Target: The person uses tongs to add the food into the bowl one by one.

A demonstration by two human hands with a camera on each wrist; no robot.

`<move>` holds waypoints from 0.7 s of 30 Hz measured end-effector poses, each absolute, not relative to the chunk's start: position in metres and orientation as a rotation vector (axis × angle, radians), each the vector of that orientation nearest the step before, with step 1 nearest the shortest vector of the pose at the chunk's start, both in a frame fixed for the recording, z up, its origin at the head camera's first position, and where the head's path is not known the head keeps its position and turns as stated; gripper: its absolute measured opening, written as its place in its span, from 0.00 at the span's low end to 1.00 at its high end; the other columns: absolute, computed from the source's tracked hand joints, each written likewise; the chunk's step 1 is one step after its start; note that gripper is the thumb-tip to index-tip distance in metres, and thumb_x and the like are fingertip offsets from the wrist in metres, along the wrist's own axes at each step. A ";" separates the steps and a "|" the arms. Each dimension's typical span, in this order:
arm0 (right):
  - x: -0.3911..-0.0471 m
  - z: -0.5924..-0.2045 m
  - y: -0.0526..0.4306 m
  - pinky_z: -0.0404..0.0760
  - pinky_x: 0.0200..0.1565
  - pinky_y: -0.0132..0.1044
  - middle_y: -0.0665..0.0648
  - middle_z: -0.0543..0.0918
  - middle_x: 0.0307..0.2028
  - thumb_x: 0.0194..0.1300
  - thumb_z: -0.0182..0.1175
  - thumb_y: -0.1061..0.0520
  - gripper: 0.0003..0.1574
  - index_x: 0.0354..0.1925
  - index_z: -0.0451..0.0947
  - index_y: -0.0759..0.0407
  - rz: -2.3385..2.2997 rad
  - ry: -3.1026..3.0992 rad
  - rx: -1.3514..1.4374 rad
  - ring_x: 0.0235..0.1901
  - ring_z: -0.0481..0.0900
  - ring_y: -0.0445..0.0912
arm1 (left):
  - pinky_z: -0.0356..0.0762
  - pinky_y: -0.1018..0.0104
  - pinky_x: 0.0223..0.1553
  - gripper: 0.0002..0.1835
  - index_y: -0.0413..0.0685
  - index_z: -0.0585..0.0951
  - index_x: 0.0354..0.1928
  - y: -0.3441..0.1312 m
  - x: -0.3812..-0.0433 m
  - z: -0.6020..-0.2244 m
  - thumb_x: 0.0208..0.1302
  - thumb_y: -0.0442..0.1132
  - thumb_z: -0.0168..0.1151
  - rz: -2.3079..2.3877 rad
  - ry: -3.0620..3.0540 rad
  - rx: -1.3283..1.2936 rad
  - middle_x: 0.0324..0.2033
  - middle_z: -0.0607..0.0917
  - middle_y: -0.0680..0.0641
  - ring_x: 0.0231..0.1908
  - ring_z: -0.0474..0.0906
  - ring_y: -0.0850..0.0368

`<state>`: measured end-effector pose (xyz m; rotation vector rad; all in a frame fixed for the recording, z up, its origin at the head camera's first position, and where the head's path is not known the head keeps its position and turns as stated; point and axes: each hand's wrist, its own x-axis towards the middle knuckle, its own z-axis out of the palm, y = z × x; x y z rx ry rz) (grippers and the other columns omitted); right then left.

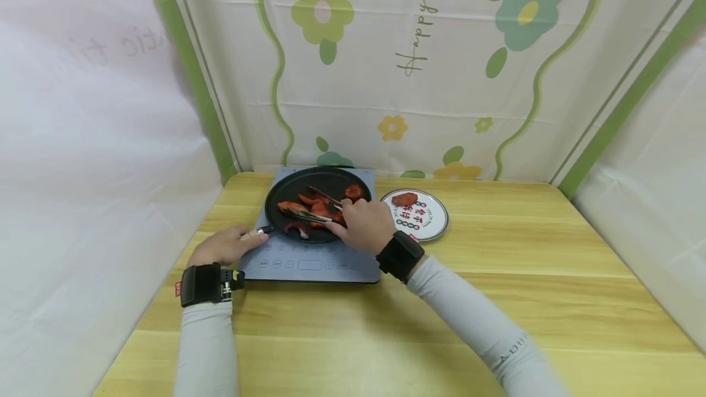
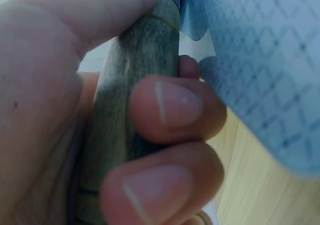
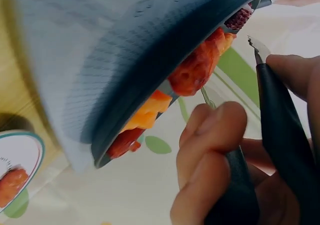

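Observation:
My left hand (image 1: 223, 245) grips the wooden handle (image 2: 137, 60) of a black frying pan (image 1: 287, 187), the fingers wrapped round it in the left wrist view. Over the pan, my right hand (image 1: 368, 225) holds a pair of tongs (image 3: 281, 120) with dark handles and metal ends. The tongs' two arms are spread, reaching over red and orange food pieces (image 1: 318, 206). A dark red, curled piece (image 1: 298, 227) lies near the pan's front edge, and a round red piece (image 1: 353, 192) at its right. Whether the tongs touch any food I cannot tell.
The pan sits on a grey-blue induction cooktop (image 1: 309, 269) on a wooden table (image 1: 496, 262). Right of it stands a white plate (image 1: 436, 216) with printed characters and one reddish-brown food piece (image 1: 405, 199). A flowered curtain (image 1: 353, 90) hangs behind.

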<state>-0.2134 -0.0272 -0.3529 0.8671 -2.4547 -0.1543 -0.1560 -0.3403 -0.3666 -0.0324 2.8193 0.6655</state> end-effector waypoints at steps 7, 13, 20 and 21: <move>-0.210 -0.347 -0.001 0.60 0.13 0.36 0.49 0.65 0.14 0.65 0.44 0.25 0.39 0.44 0.77 0.55 -0.097 -2.649 0.873 0.11 0.62 0.42 | 0.63 0.42 0.50 0.46 0.36 0.65 0.64 -0.341 -0.158 -0.368 0.64 0.73 0.41 0.637 2.816 -0.005 0.60 0.67 0.32 0.58 0.64 0.32; -0.207 -0.343 0.021 0.60 0.12 0.36 0.49 0.64 0.13 0.66 0.42 0.25 0.43 0.52 0.76 0.58 -0.060 -2.728 0.845 0.10 0.63 0.43 | 0.65 0.45 0.48 0.44 0.39 0.68 0.62 -0.340 -0.157 -0.368 0.64 0.72 0.43 0.655 2.815 -0.012 0.58 0.70 0.35 0.55 0.67 0.35; -0.206 -0.345 0.044 0.59 0.12 0.37 0.49 0.63 0.13 0.66 0.43 0.25 0.38 0.40 0.75 0.57 -0.055 -2.671 0.799 0.09 0.61 0.43 | 0.65 0.45 0.48 0.43 0.39 0.68 0.61 -0.340 -0.157 -0.367 0.64 0.72 0.43 0.659 2.812 -0.015 0.58 0.69 0.34 0.56 0.66 0.35; -0.205 -0.345 0.047 0.59 0.12 0.37 0.49 0.63 0.12 0.65 0.43 0.25 0.38 0.39 0.74 0.56 -0.043 -2.673 0.795 0.09 0.61 0.43 | 0.66 0.45 0.47 0.42 0.39 0.69 0.60 -0.340 -0.157 -0.367 0.64 0.72 0.43 0.661 2.812 -0.015 0.57 0.70 0.35 0.55 0.67 0.35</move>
